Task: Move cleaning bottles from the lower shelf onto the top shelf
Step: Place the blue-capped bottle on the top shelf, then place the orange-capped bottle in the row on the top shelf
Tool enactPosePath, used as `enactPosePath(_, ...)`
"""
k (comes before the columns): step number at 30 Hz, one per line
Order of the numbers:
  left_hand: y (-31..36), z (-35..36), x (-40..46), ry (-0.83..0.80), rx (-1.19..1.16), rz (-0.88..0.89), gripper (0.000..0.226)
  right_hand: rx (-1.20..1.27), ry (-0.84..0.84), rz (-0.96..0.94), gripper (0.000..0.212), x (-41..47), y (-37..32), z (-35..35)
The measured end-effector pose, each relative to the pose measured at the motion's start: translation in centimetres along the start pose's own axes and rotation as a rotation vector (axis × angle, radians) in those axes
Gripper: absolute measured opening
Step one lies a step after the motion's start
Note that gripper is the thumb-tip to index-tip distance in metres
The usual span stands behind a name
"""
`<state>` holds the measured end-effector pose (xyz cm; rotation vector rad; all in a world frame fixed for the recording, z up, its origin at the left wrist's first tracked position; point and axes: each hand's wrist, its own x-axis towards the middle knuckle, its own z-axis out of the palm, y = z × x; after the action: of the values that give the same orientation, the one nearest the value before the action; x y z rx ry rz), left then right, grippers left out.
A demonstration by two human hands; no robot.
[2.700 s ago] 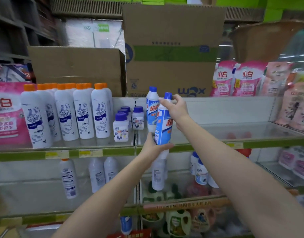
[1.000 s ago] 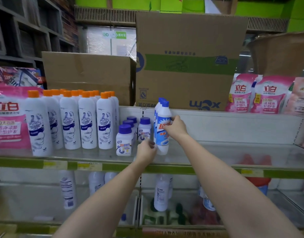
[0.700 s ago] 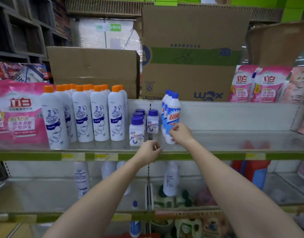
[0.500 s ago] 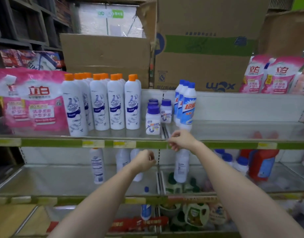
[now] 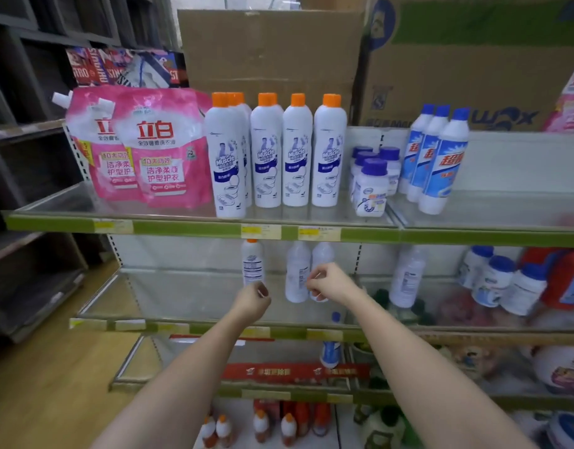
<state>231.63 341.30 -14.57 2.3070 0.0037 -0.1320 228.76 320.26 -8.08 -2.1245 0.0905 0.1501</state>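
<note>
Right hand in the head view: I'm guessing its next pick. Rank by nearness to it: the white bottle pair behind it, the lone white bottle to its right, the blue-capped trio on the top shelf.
From the right hand:
1. White bottle pair, directly behind it, lower shelf.
2. Lone white bottle, rightward, same shelf.
3. Blue-capped trio, up right, top shelf.

Illumination was even, diffuse and moderately bright, with no hard shadows. The glass top shelf [image 5: 489, 215] carried soft, hazy glare. Wide-angle distortion bowed the dark shelving [image 5: 26, 157] at the left edge. Overall sharpness was low: label print on the orange-capped bottles [image 5: 295, 150] was smeared, and items at the lower right corner were blurred beyond recognition.
</note>
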Motion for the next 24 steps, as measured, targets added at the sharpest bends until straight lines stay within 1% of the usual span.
enactPosePath(3, -2.2, -0.8, 1.5, 0.012, -0.124, -0.096, 0.014, 0.045, 0.028, 0.012, 0.014, 1.3, 0.2, 2.5)
enactPosePath(6, -3.5, -1.2, 3.2, 0.027, -0.182, -0.136, 0.013, 0.052, 0.063, 0.011, 0.008, 3.6, 1.4, 4.9)
enactPosePath(8, -4.1, -1.2, 4.3, 0.052, -0.223, -0.164, 0.015, 0.048, 0.065, -0.002, 0.011, 5.4, 2.3, 6.5)
enactPosePath(10, -4.8, -1.2, 5.7, 0.059, -0.234, -0.201, 0.019, 0.049, 0.052, -0.008, 0.015, 7.2, 2.9, 8.0)
enactPosePath(14, -6.6, -0.7, 8.8, 0.066, -0.179, -0.257, 0.016, 0.122, 0.050, 0.024, 0.014, 10.9, 4.3, 10.9)
enactPosePath(16, -6.9, -0.6, 10.4, 0.072, -0.151, -0.265, 0.029, 0.120, 0.015, 0.028, 0.019, 12.7, 5.2, 12.0)
enactPosePath(18, -6.8, -0.7, 11.6, 0.086, -0.180, -0.254, 0.042, 0.114, -0.033, 0.041, 0.023, 14.3, 6.1, 12.9)
enactPosePath(20, -6.2, -1.1, 12.5, 0.121, -0.244, -0.235, 0.050, 0.100, -0.062, 0.044, 0.031, 15.8, 6.7, 13.7)
enactPosePath(23, -4.8, -1.7, 13.7, 0.122, -0.358, -0.181, 0.042, 0.109, -0.118, 0.025, 0.057, 17.7, 7.0, 14.6)
enactPosePath(24, -4.5, -1.7, 14.1, 0.108, -0.360, -0.165, 0.040, 0.103, -0.144, 0.022, 0.061, 18.1, 7.1, 14.9)
